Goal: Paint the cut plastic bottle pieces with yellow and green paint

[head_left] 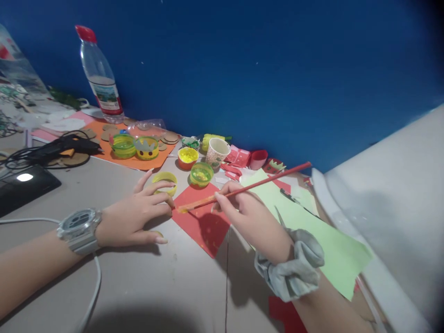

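Observation:
My right hand (243, 210) grips a long red paintbrush (249, 187) whose yellow-tipped bristles touch the left corner of a red paper sheet (203, 224). My left hand (138, 215), with a grey watch on the wrist, rests on the table with fingers spread, fingertips at a yellow plastic ring (165, 181) and the red sheet's corner. A grey scrunchie sits on my right wrist. Behind the sheet stand a green lid holding yellow paint (201, 174) and an orange cup of yellow paint (188, 157).
A paper cup (217, 151), red cut-outs (239, 157), a light green sheet (312, 231) and scissors (294, 199) lie to the right. An orange sheet (138, 159) bears painted rings and cardboard discs. A water bottle (100, 76), glue gun (65, 147), white cable (93, 286) sit left.

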A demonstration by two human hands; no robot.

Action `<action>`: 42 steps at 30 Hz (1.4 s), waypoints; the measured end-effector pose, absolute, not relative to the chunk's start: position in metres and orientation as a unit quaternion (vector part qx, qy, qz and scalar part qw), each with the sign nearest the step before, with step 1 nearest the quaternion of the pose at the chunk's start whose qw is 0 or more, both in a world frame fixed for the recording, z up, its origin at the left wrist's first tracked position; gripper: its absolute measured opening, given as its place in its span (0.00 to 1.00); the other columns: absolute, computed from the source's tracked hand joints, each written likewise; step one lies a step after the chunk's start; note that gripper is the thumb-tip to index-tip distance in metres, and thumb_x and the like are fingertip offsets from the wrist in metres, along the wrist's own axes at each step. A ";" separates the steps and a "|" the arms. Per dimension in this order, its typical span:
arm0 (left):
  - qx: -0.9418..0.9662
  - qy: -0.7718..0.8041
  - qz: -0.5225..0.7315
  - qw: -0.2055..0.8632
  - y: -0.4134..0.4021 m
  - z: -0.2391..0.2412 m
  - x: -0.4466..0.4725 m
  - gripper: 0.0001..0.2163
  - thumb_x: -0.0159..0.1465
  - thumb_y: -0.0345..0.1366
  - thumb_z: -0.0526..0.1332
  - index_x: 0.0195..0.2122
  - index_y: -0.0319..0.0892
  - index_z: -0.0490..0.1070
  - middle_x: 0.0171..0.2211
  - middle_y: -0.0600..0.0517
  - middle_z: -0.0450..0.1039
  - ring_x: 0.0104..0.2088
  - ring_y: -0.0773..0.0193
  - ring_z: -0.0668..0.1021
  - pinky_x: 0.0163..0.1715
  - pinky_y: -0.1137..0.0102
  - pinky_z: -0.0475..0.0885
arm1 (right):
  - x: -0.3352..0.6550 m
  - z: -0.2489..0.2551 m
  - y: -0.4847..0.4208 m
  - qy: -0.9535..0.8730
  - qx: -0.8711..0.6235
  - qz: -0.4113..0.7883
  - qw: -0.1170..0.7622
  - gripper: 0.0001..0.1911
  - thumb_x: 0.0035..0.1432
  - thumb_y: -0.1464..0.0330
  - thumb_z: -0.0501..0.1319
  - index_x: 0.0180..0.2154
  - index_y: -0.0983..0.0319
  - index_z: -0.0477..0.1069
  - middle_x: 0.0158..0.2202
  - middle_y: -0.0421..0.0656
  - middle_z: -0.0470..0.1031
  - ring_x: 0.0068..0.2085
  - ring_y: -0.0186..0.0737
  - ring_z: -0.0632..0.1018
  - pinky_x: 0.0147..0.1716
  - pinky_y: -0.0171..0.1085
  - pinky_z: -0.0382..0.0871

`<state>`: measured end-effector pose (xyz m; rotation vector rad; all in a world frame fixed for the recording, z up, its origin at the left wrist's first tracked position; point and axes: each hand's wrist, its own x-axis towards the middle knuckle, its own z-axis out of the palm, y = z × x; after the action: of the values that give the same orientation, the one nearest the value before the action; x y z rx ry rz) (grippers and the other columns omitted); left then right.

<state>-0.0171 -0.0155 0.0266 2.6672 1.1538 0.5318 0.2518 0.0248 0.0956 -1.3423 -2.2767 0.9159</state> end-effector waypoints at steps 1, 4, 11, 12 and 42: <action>0.899 0.389 0.179 0.093 -0.015 0.027 -0.017 0.20 0.63 0.58 0.55 0.40 0.46 0.71 0.44 0.50 0.75 0.63 0.47 0.62 0.64 0.48 0.22 | 0.254 0.095 0.029 -0.801 -0.483 0.308 0.173 0.14 0.68 0.61 0.50 0.31 0.58 0.63 0.29 0.36 0.73 0.32 0.37 0.74 0.35 0.38 0.64; 0.899 0.389 0.179 0.093 -0.016 0.027 -0.017 0.20 0.63 0.58 0.55 0.41 0.46 0.71 0.44 0.50 0.75 0.63 0.47 0.62 0.64 0.47 0.22 | 0.265 0.098 0.043 -0.804 -0.521 0.226 0.179 0.12 0.66 0.64 0.51 0.29 0.58 0.61 0.27 0.38 0.71 0.32 0.40 0.74 0.35 0.39 0.63; 0.893 0.390 0.199 0.100 -0.016 0.023 -0.019 0.19 0.63 0.56 0.56 0.41 0.47 0.72 0.44 0.51 0.76 0.63 0.47 0.63 0.64 0.47 0.21 | 0.280 0.118 0.049 -0.803 -0.551 0.136 0.183 0.10 0.64 0.66 0.52 0.28 0.57 0.61 0.25 0.38 0.71 0.27 0.41 0.72 0.29 0.39 0.60; 0.895 0.387 0.202 0.095 -0.015 0.022 -0.020 0.19 0.63 0.56 0.56 0.42 0.47 0.73 0.45 0.51 0.76 0.63 0.47 0.63 0.65 0.48 0.21 | 0.282 0.121 0.048 -0.797 -0.550 0.142 0.204 0.11 0.65 0.65 0.52 0.28 0.57 0.62 0.26 0.39 0.72 0.29 0.41 0.73 0.30 0.39 0.61; 0.884 0.409 0.222 -0.036 -0.014 0.013 -0.021 0.35 0.67 0.61 0.35 0.68 0.48 0.51 0.67 0.45 0.57 0.68 0.40 0.52 0.63 0.42 0.28 | 0.283 0.130 0.039 -0.724 -0.442 0.249 0.468 0.12 0.66 0.67 0.58 0.28 0.59 0.67 0.25 0.39 0.73 0.28 0.35 0.76 0.28 0.34 0.69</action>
<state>-0.0207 -0.0143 0.0134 2.8431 1.3161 0.7139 0.2830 0.0388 0.1305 -1.0832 -1.7769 0.6098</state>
